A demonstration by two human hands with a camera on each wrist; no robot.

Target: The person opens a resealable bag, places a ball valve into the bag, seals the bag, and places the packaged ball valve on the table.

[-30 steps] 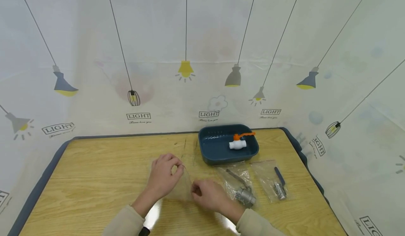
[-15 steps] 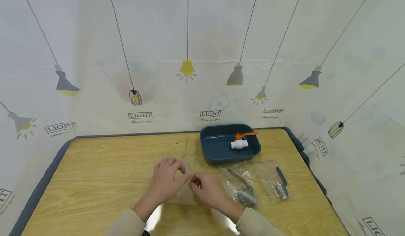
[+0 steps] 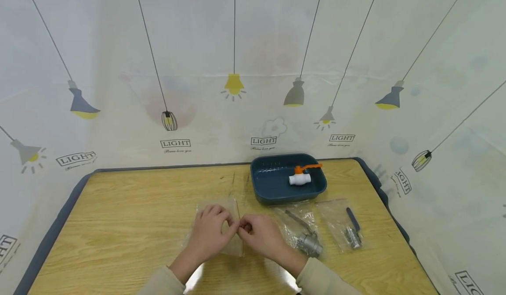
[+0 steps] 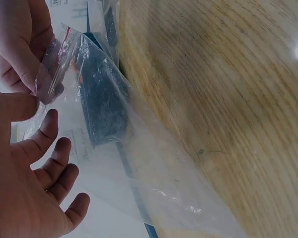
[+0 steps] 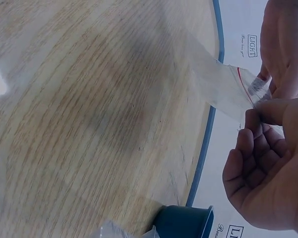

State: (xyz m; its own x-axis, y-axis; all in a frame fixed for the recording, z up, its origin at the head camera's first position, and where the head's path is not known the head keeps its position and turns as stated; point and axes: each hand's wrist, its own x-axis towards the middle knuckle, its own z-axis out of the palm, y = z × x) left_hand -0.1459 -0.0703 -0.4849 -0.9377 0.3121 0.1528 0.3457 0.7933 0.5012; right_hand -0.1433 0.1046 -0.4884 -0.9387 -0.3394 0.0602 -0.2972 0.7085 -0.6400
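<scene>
A clear zip bag (image 3: 233, 247) with a red line along its mouth hangs between both hands, and no object shows inside it. My right hand (image 3: 262, 238) pinches the bag's mouth between thumb and index finger, its other fingers curled in the right wrist view. Close against it, my left hand (image 3: 211, 233) pinches the same edge with thumb and index finger. In the left wrist view, the other left fingers (image 4: 57, 161) are spread and loosely bent. The bag's film (image 4: 154, 178) droops toward the table there.
A dark blue tray (image 3: 269, 196) at the back holds a white valve (image 3: 299, 179) with an orange handle. To the right lie a bagged metal ball valve (image 3: 309, 244) and a bagged valve with a blue handle (image 3: 352, 218). A printed sheet (image 3: 213, 124) surrounds the wooden table (image 3: 130, 216).
My left hand has moved right and slightly down along the bag's mouth until its fingertips meet my right hand's. The right hand has barely moved and keeps its pinch.
</scene>
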